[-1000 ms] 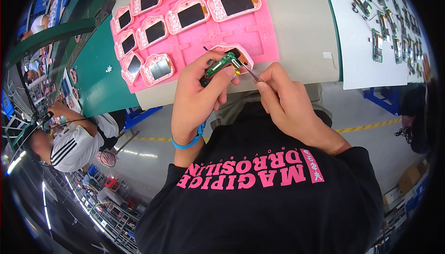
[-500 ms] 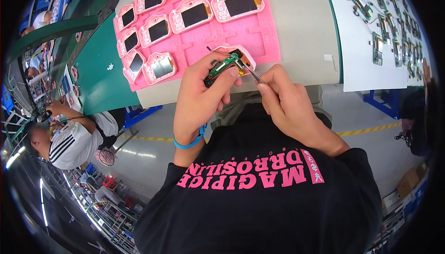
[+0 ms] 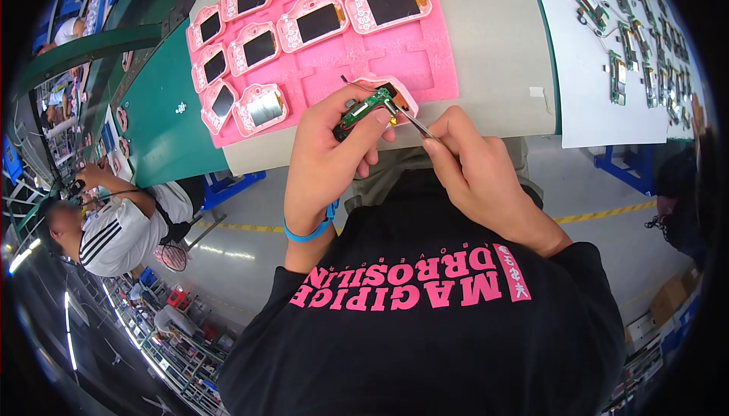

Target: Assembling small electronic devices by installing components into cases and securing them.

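Observation:
Between the thumb and fingers of my left hand (image 3: 334, 142) is a green circuit board (image 3: 366, 110), held tilted, with a thin dark wire sticking out at its far side. My right hand (image 3: 471, 161) pinches a pair of metal tweezers (image 3: 414, 121), whose tips reach the board's right end near a small yellow part (image 3: 393, 120). Just beyond the board lies a pink shell (image 3: 408, 98) with a dark screen, partly hidden by the board and my left hand. The exact spot where the tips touch is too small to make out.
A pink foam tray (image 3: 444, 51) holds several pink shells with screens (image 3: 311, 25). On the right, a white sheet (image 3: 585, 112) carries several circuit boards (image 3: 628, 44). A person in a white shirt (image 3: 129, 234) sits at the left, beside the green table surface (image 3: 167, 127).
Both hands stay almost in place. The tweezers' tips have shifted slightly at the board's right end, and the board has turned very little.

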A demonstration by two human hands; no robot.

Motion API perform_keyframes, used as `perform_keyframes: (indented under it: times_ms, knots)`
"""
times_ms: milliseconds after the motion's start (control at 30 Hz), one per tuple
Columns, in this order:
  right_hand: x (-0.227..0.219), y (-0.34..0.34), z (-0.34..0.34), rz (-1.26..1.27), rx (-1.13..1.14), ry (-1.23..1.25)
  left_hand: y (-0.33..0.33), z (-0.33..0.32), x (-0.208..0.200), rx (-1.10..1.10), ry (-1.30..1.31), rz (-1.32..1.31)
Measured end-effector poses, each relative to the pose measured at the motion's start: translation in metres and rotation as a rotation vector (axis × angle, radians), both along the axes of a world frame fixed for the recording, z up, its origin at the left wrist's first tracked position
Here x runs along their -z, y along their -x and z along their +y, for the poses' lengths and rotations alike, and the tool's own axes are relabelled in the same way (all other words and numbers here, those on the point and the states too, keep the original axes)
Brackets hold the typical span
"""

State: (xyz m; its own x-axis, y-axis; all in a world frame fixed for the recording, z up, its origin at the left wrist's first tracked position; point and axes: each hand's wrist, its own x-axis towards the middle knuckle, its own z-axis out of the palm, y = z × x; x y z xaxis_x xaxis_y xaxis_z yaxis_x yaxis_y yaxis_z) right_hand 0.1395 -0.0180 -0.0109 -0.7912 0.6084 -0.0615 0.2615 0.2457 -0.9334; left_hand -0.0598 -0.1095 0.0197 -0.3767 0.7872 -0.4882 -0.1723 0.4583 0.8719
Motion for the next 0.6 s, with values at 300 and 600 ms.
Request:
perform_keyframes:
  times_ms: [300, 600]
  knots:
    - [-0.002, -0.003, 0.001, 0.04, -0.036, 0.037, -0.003, 0.003, 0.001, -0.018, 0.024, 0.039]
    - [-0.019, -0.008, 0.013, -0.029, 0.017, 0.313, -0.009, 0.026, -0.008, 0.059, -0.009, 0.115]
